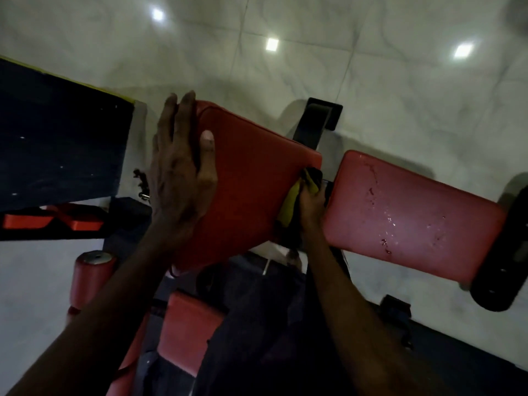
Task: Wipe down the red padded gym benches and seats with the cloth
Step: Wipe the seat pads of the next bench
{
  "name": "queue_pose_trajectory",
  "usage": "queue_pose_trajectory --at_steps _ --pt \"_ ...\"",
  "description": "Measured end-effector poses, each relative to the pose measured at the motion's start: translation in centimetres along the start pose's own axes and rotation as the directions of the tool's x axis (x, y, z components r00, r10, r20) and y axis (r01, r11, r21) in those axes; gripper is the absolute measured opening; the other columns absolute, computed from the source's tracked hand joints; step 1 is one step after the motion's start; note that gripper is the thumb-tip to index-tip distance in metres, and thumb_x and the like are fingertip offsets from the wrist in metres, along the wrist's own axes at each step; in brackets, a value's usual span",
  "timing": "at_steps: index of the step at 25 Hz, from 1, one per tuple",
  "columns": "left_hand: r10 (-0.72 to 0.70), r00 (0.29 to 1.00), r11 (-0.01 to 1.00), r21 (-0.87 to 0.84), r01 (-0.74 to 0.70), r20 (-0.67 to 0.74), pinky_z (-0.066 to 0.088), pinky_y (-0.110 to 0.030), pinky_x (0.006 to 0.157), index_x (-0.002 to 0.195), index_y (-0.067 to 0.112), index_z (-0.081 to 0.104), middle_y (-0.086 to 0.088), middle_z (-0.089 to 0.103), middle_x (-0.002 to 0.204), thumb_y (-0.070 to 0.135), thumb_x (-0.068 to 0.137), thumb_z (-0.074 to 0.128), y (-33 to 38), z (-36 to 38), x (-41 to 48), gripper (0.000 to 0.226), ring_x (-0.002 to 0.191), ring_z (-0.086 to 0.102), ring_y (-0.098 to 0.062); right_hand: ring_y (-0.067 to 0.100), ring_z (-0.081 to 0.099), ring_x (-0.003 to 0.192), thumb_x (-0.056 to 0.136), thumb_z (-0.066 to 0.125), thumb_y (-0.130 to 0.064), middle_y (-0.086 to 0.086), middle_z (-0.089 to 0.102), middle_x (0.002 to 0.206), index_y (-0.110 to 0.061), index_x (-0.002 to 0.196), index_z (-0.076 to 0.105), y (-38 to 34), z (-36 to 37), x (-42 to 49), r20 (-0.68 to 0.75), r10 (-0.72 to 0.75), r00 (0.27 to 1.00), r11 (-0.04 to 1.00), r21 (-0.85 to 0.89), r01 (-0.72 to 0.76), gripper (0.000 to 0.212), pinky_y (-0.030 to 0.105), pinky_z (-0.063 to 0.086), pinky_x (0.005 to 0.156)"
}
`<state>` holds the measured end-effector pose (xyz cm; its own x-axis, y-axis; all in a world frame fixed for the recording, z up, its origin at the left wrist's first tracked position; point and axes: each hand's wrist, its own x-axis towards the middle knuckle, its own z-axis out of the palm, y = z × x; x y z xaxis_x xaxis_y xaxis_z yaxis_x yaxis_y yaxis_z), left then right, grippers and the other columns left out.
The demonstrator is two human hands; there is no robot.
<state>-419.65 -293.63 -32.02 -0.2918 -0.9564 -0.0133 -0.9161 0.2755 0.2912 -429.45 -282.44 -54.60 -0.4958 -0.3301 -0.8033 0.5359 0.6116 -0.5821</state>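
Note:
A red padded seat point(251, 178) sits tilted in the middle of the view. My left hand point(180, 172) holds its left edge, fingers wrapped over the side and thumb lying on top. My right hand point(311, 204) grips a yellow cloth point(290, 204) at the seat's right edge, in the gap beside a second red pad point(405, 215). That longer pad has worn, scuffed patches and shiny wet specks on its surface. Part of the cloth is hidden under my hand.
A black frame post point(317, 121) stands behind the seat. A dark blue platform point(57, 144) lies at the left. Below are a red roller pad point(88, 275) and another red pad point(188, 332). A black bracket point(503, 261) caps the long pad's right end. Pale tiled floor surrounds everything.

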Motion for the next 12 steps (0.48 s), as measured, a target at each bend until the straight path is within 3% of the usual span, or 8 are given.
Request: queue_pose_trajectory --at_steps 1,3,6,8,10,12 --pt "-0.007 1.000 0.998 -0.060 0.007 0.014 0.009 -0.003 0.109 0.157 0.024 0.029 -0.003 0.024 0.165 0.037 0.105 0.038 -0.1 -0.1 0.2 0.055 0.150 0.022 -0.015 0.012 0.055 0.119 0.099 0.058 -0.036 -0.010 0.058 0.130 -0.023 0.136 0.061 -1.2 0.4 -2.3 -0.001 -0.023 1.000 0.999 0.028 0.023 0.039 0.026 0.040 0.102" --pt "0.023 1.000 0.990 -0.137 -0.021 0.011 0.007 0.003 0.107 0.156 0.017 0.033 -0.008 0.028 0.163 0.032 0.105 0.041 -0.4 -0.3 0.1 0.053 0.150 0.025 -0.017 0.005 0.055 0.118 0.091 0.064 -0.035 -0.012 0.060 0.130 -0.022 0.135 0.059 -1.8 1.3 -7.8 0.027 -0.237 0.971 0.970 0.065 0.234 0.047 0.024 0.042 0.106" --pt "0.082 0.989 0.980 -0.188 -0.058 0.120 0.005 -0.005 0.111 0.160 0.021 0.020 -0.007 0.015 0.167 0.037 0.108 0.036 -2.4 -1.5 -2.2 0.057 0.151 0.012 -0.010 0.009 0.055 0.115 0.085 0.066 -0.011 0.004 0.062 0.126 -0.007 0.135 0.056 -2.8 2.2 -12.0 0.032 -0.504 0.863 0.863 0.011 0.504 0.051 0.008 0.038 0.099" --pt "0.100 0.972 0.987 -0.144 -0.070 0.213 0.009 -0.020 0.113 0.161 0.031 0.006 0.000 0.001 0.169 0.043 0.108 0.030 -4.4 -2.1 -4.9 0.059 0.145 0.002 -0.001 0.008 0.057 0.112 0.087 0.062 -0.010 0.003 0.063 0.121 -0.005 0.132 0.058 -4.9 2.8 -11.0 -0.023 -0.512 0.859 0.859 0.027 0.512 0.046 0.013 0.042 0.101" --pt "0.125 0.974 0.987 -0.123 -0.102 0.189 0.014 -0.026 0.113 0.160 0.033 0.005 0.000 -0.001 0.169 0.043 0.108 0.027 -5.7 -2.2 -6.8 0.058 0.142 0.003 0.001 0.012 0.062 0.113 0.086 0.060 -0.024 0.001 0.067 0.122 -0.009 0.129 0.062 -7.0 3.4 -9.8 -0.127 -0.439 0.890 0.891 0.065 0.449 0.045 0.032 0.048 0.105" --pt "0.146 0.979 0.981 -0.149 -0.124 0.144 0.019 -0.028 0.112 0.160 0.031 0.008 -0.003 0.003 0.169 0.041 0.108 0.027 -5.9 -1.8 -6.7 0.057 0.143 0.010 -0.002 0.014 0.063 0.115 0.086 0.063 -0.026 0.000 0.068 0.122 -0.013 0.127 0.064 -7.3 3.9 -11.7 -0.117 -0.443 0.889 0.893 0.032 0.449 0.042 0.034 0.049 0.103"
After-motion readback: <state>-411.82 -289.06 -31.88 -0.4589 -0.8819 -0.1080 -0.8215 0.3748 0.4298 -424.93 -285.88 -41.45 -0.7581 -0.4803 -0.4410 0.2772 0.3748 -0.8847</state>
